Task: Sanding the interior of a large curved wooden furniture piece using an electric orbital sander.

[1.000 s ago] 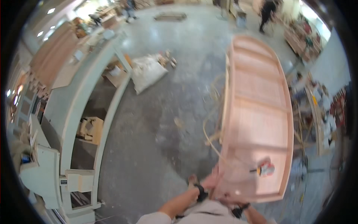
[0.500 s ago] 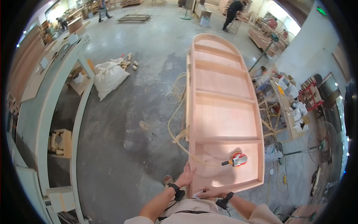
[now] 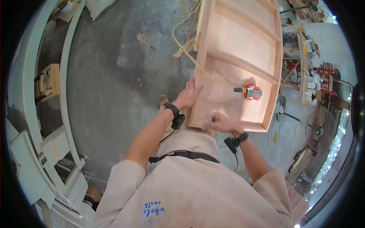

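Note:
A long, shallow pinkish wooden shelf unit (image 3: 243, 31) with cross dividers lies open side up in front of me. My left hand (image 3: 188, 95) grips its left side edge near the close corner, thumb over the rim. At the near end, my right hand (image 3: 221, 123) is closed on a small whitish piece (image 3: 204, 122), pressed at the corner's edge; motion blur hides what kind it is. A red and silver air sander (image 3: 252, 92) rests in the nearest compartment, untouched. Its yellowish hose (image 3: 180, 45) runs over the left side.
To the left stands a pale green machine frame (image 3: 65, 83) with a wooden box of offcuts (image 3: 49, 81). A cluttered workbench (image 3: 303, 68) is at the right, with a standing fan (image 3: 318, 131) nearer. Part of a white sack (image 3: 99, 5) shows at upper left.
My view has tipped downward, so the shelf unit's rounded far end has left the picture. My left hand still grips the edge; my right hand has shifted slightly at the near corner.

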Demonstrator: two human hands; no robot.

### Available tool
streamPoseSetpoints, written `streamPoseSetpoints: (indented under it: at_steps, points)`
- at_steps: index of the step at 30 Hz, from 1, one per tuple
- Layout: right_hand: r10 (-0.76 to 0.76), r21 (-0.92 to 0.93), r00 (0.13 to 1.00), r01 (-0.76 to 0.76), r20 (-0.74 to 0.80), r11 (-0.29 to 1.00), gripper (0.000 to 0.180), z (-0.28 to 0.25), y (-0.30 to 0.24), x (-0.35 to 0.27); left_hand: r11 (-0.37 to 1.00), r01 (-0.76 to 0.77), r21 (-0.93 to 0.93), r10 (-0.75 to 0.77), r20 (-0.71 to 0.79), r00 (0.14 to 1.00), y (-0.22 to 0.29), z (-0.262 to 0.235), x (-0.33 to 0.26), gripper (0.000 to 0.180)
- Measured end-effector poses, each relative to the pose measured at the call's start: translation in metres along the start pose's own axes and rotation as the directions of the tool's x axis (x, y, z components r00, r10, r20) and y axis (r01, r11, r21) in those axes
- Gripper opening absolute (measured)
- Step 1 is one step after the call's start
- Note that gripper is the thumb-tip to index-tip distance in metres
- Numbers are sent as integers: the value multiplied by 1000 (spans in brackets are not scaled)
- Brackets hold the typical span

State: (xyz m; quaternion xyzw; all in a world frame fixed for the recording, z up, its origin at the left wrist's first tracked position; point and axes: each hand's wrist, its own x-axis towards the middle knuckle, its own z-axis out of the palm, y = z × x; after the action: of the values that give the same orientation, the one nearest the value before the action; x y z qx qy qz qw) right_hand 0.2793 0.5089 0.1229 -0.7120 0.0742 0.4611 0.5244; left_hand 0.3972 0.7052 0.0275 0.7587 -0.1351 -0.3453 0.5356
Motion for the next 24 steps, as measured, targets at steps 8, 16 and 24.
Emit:
streamPoseSetpoints:
  at_steps: [8, 16, 24]
  points:
    - [-91, -300, 995, 78, -28, 951, 33, 25, 17, 60, 997, 80, -22, -80, 1, 997, 1, 3, 6, 100]
    - [38, -144, 993, -55, -114, 988, 31, 7, 11, 33, 993, 118, 4, -118, 17, 993, 2, 6, 3, 99]
    - [104, 200, 962, -157, 251, 967, 34, -1, -22, -8, 996, 94, 6, -94, 9, 996, 0, 1, 8, 100]
